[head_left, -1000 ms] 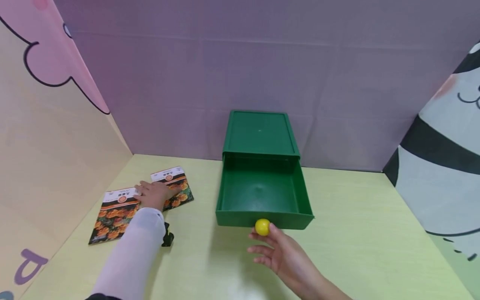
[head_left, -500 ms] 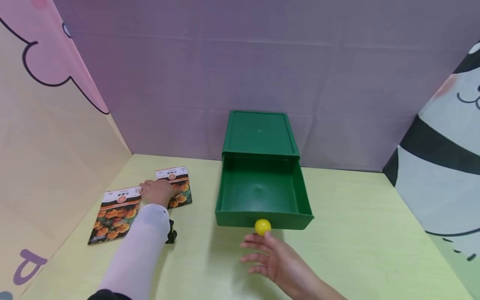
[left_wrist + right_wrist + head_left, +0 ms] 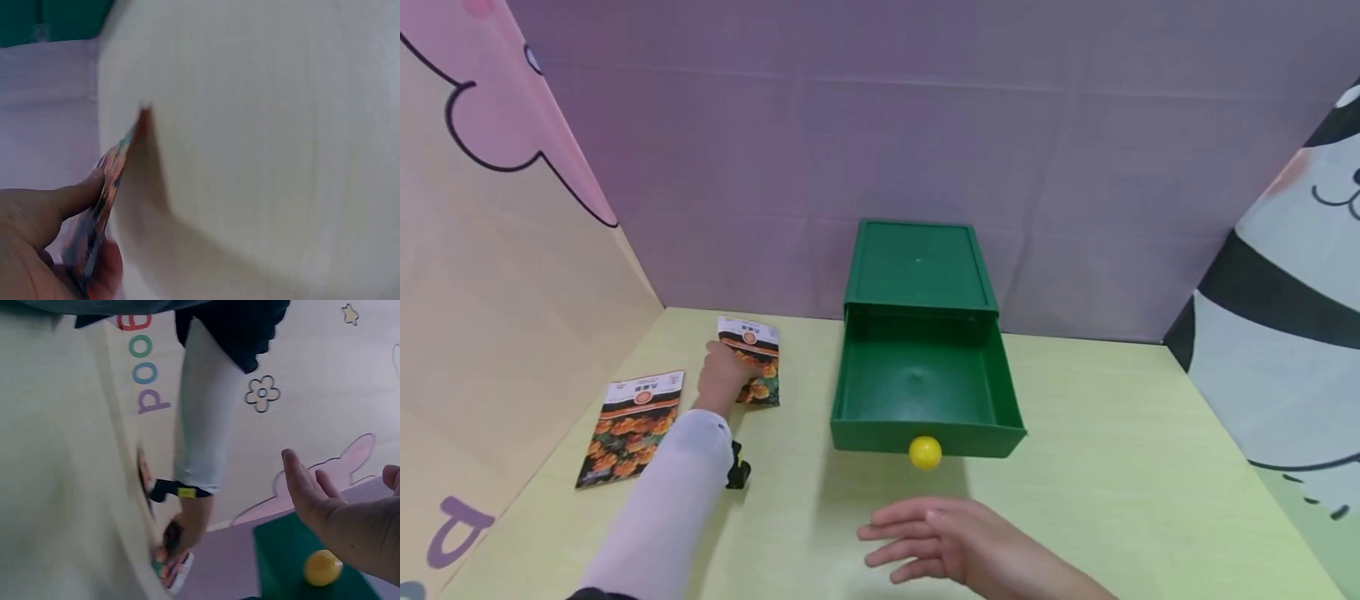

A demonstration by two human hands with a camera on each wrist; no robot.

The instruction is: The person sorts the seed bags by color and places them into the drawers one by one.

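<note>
A seed packet (image 3: 749, 360) is pinched in the left hand (image 3: 722, 377), just left of the open green drawer (image 3: 925, 392). The right hand (image 3: 947, 546) lies relaxed, empty. The packet is best lifted flat.

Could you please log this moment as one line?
left hand: pinching seed packet | right hand: free | drawer: out

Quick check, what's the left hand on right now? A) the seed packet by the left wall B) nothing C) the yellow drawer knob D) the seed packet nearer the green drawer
D: the left hand pinches the seed packet nearer the green drawer; the other seed packet lies untouched, and the yellow knob is free of both hands.
</note>
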